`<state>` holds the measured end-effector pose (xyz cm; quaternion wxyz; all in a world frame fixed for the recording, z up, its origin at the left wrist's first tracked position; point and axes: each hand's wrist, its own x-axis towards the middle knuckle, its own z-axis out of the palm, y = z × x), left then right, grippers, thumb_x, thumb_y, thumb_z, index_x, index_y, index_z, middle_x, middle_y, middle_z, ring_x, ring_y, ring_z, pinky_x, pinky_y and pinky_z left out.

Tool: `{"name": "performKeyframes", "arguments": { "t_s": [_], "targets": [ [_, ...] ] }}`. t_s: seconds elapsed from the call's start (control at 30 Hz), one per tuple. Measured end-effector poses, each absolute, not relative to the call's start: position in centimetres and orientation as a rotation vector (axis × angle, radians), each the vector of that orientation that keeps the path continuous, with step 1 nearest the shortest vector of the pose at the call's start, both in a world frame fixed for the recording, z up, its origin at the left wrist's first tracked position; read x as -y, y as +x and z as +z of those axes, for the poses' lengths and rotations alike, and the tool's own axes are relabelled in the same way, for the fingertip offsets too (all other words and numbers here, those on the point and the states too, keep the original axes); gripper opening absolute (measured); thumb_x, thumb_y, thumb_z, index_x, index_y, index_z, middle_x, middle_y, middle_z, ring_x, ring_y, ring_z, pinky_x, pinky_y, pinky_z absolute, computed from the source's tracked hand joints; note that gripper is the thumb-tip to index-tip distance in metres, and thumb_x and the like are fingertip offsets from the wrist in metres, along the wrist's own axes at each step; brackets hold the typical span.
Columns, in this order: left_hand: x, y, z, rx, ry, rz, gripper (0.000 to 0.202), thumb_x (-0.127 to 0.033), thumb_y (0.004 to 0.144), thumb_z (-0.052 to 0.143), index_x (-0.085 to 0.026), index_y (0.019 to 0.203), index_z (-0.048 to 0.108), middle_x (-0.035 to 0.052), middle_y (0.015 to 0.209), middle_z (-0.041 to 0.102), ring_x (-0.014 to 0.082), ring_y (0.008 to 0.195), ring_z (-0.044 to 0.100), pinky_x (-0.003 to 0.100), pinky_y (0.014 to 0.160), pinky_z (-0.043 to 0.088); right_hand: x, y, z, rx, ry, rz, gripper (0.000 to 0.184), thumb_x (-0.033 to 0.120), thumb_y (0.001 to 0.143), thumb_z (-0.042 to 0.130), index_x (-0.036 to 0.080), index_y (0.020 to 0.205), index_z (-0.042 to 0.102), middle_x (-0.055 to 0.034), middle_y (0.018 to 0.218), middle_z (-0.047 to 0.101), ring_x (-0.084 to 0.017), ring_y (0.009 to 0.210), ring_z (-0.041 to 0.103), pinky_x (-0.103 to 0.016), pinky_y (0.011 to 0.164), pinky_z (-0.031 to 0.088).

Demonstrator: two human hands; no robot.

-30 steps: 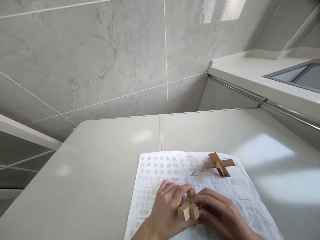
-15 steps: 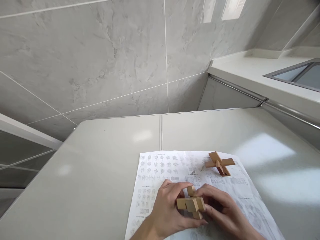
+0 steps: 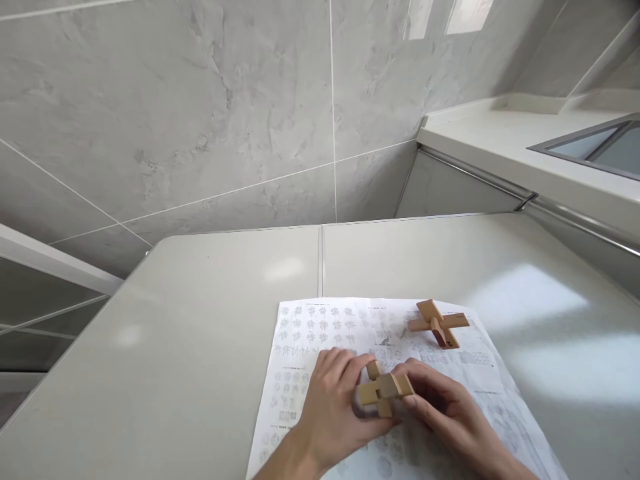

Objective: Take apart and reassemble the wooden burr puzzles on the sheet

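Observation:
A light wooden interlocking puzzle made of crossed blocks is held above the printed sheet. My left hand curls around its left side, thumb below and fingers above. On the other side, my right hand pinches the puzzle's right end between thumb and fingers. Part of the puzzle is hidden behind the fingers. Farther back on the paper, a second, darker wooden cross-shaped puzzle lies by itself, with small dark marks on its pieces.
The white sheet carries rows of small printed diagrams and lies on a pale table with a seam down its middle. Behind stands a grey tiled wall. A white counter juts in at the right.
The puzzle in my hands has turned and tilted slightly, with its right end raised. Both hands have shifted a little with it. The darker puzzle stays in place on the paper.

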<state>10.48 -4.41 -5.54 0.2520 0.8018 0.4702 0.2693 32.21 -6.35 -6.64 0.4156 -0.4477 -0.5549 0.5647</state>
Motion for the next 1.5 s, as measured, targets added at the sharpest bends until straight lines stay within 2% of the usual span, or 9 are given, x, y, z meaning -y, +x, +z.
{"name": "performKeyframes", "arguments": {
  "t_s": [0.2, 0.3, 0.43, 0.63, 0.73, 0.83, 1.0, 1.23, 1.5],
  "targets": [
    [3.9, 9.7, -5.2, -1.417, 2.150, 0.697, 0.058, -0.043, 0.078, 0.097, -0.027, 0.125, 0.066, 0.0058, 0.112, 0.065, 0.0294, 0.102, 0.060, 0.047, 0.084, 0.058, 6.6, 32.5, -7.1, 1.275, -1.197, 1.534, 0.037, 0.058, 0.104, 0.069, 0.023, 0.110, 0.076, -0.0005, 0.082, 0.060, -0.015, 0.060, 0.047, -0.028, 0.054, 0.040],
    [3.7, 9.5, -5.3, -1.464, 2.164, 0.739, 0.057, -0.034, 0.080, 0.093, -0.027, 0.129, 0.065, 0.0085, 0.121, 0.061, 0.0329, 0.112, 0.059, 0.050, 0.089, 0.059, 6.8, 32.6, -7.6, 1.230, -1.226, 1.552, 0.038, 0.059, 0.103, 0.070, 0.022, 0.112, 0.075, -0.0003, 0.080, 0.059, -0.015, 0.060, 0.046, -0.029, 0.054, 0.040],
    [3.6, 9.3, -5.8, -1.506, 2.176, 0.755, 0.066, -0.022, 0.074, 0.089, -0.027, 0.134, 0.063, 0.0124, 0.135, 0.059, 0.0393, 0.127, 0.055, 0.056, 0.097, 0.059, 6.8, 32.6, -7.7, 1.210, -1.241, 1.560, 0.041, 0.061, 0.101, 0.071, 0.022, 0.115, 0.074, 0.0014, 0.075, 0.055, -0.015, 0.058, 0.044, -0.029, 0.054, 0.038],
    [3.7, 9.2, -5.7, -1.519, 2.191, 0.744, 0.083, -0.025, 0.074, 0.088, -0.026, 0.149, 0.054, 0.0169, 0.153, 0.053, 0.0450, 0.144, 0.047, 0.063, 0.105, 0.057, 6.7, 32.5, -7.6, 1.196, -1.241, 1.574, 0.044, 0.063, 0.102, 0.070, 0.021, 0.117, 0.072, 0.0033, 0.069, 0.050, -0.015, 0.057, 0.042, -0.030, 0.054, 0.037],
    [3.9, 9.2, -5.0, -1.405, 2.182, 0.813, 0.072, -0.033, 0.075, 0.091, -0.027, 0.140, 0.059, 0.0156, 0.150, 0.053, 0.0430, 0.142, 0.047, 0.062, 0.108, 0.056, 6.7, 32.5, -7.8, 1.182, -1.244, 1.583, 0.045, 0.063, 0.103, 0.069, 0.021, 0.117, 0.071, 0.0039, 0.067, 0.049, -0.015, 0.057, 0.040, -0.030, 0.055, 0.037],
    [4.0, 9.1, -4.5, -1.252, 2.184, 0.917, 0.044, -0.040, 0.089, 0.084, -0.027, 0.126, 0.063, 0.0128, 0.138, 0.059, 0.0378, 0.135, 0.052, 0.059, 0.110, 0.054, 6.7, 32.6, -7.9, 1.180, -1.254, 1.594, 0.046, 0.064, 0.103, 0.069, 0.021, 0.119, 0.070, 0.0037, 0.068, 0.050, -0.015, 0.057, 0.041, -0.030, 0.055, 0.036],
    [4.1, 9.2, -4.3, -1.116, 2.163, 0.945, 0.007, -0.029, 0.107, 0.062, -0.026, 0.113, 0.065, 0.0100, 0.122, 0.065, 0.0316, 0.127, 0.057, 0.051, 0.107, 0.055, 6.6, 32.6, -7.7, 1.202, -1.253, 1.611, 0.048, 0.067, 0.103, 0.066, 0.022, 0.118, 0.069, 0.0052, 0.065, 0.046, -0.016, 0.057, 0.041, -0.030, 0.055, 0.037],
    [3.9, 9.3, -3.8, -1.073, 2.054, 0.916, 0.016, -0.034, 0.112, 0.056, -0.024, 0.111, 0.069, 0.0112, 0.117, 0.065, 0.0305, 0.119, 0.060, 0.048, 0.102, 0.058, 6.6, 32.5, -7.1, 1.265, -1.165, 1.668, 0.041, 0.061, 0.111, 0.056, 0.024, 0.127, 0.062, 0.0018, 0.073, 0.059, -0.019, 0.064, 0.051, -0.032, 0.062, 0.043],
    [3.7, 9.3, -3.4, -1.008, 2.013, 0.893, 0.019, -0.033, 0.111, 0.056, -0.027, 0.106, 0.073, 0.0099, 0.113, 0.064, 0.0296, 0.116, 0.061, 0.047, 0.102, 0.058, 6.2, 32.4, -6.1, 1.262, -1.002, 1.758, 0.041, 0.062, 0.111, 0.054, 0.023, 0.108, 0.066, -0.0014, 0.089, 0.065, -0.016, 0.064, 0.057, -0.030, 0.062, 0.047]
  ]
}}
